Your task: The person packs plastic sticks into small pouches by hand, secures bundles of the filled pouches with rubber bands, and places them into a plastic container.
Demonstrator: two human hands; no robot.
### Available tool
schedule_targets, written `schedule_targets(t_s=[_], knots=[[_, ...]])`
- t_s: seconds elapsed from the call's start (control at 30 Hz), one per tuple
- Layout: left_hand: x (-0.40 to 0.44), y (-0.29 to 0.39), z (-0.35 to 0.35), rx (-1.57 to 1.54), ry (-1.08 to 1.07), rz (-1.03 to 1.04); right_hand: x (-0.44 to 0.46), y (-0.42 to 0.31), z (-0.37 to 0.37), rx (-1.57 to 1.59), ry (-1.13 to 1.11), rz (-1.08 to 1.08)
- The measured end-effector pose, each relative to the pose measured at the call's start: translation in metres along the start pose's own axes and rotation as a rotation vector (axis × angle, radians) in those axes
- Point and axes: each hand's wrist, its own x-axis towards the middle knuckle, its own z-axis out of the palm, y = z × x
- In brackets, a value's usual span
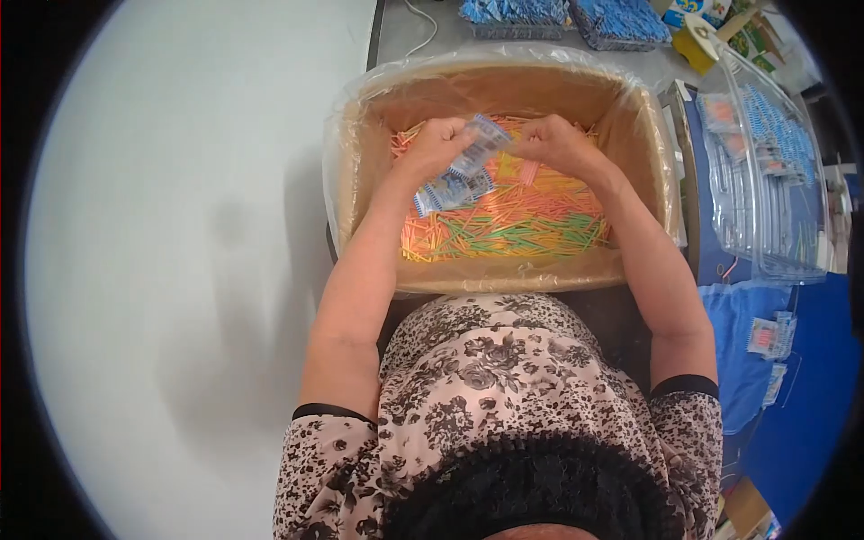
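Observation:
My left hand [437, 147] is closed on a small clear plastic packet [486, 142] with blue-and-white printed edges. My right hand [560, 147] is beside the packet's right side, thumb and fingers pinched together. Just below those fingers is a short bunch of pink sticks [529, 172]; whether the fingers grip it or the packet's edge is hard to see. Both hands are over a cardboard box [513, 273] lined with clear plastic. Loose thin sticks [531, 220] in pink, orange, yellow and green cover its bottom. More printed packets [450, 193] lie on them, under my left hand.
Two clear trays of blue packets [513, 13] stand behind the box. To the right, a clear plastic bin [765, 216] holds filled packets [776, 130]. Several packets [769, 336] lie lower right, by a blue cloth [729, 328]. A pale wall or panel [180, 225] fills the left.

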Motion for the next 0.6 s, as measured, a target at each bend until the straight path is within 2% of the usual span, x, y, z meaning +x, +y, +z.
schedule_targets(t_s=[0.03, 0.13, 0.2, 0.27, 0.47, 0.53, 0.6], knots=[[0.000, 0.002, 0.002, -0.010, 0.001, 0.007, -0.002, -0.001, 0.000, -0.017, -0.040, -0.021], [-0.004, 0.015, 0.005, -0.036, -0.220, -0.001, -0.007, -0.012, 0.001, 0.046, -0.076, -0.083], [-0.009, 0.022, 0.009, -0.110, -0.197, 0.012, -0.009, -0.016, 0.001, 0.079, -0.099, -0.113], [-0.011, 0.029, 0.014, -0.245, -0.155, 0.040, -0.011, -0.016, -0.001, 0.148, -0.014, -0.058], [-0.007, 0.027, 0.021, -0.249, -0.083, 0.059, -0.030, -0.028, -0.011, 0.074, 0.058, 0.018], [-0.008, 0.028, 0.023, -0.234, -0.007, 0.087, -0.045, -0.049, -0.019, 0.039, 0.163, 0.027], [-0.010, 0.033, 0.025, -0.235, -0.023, 0.109, -0.049, -0.055, -0.025, 0.005, 0.216, 0.040]])
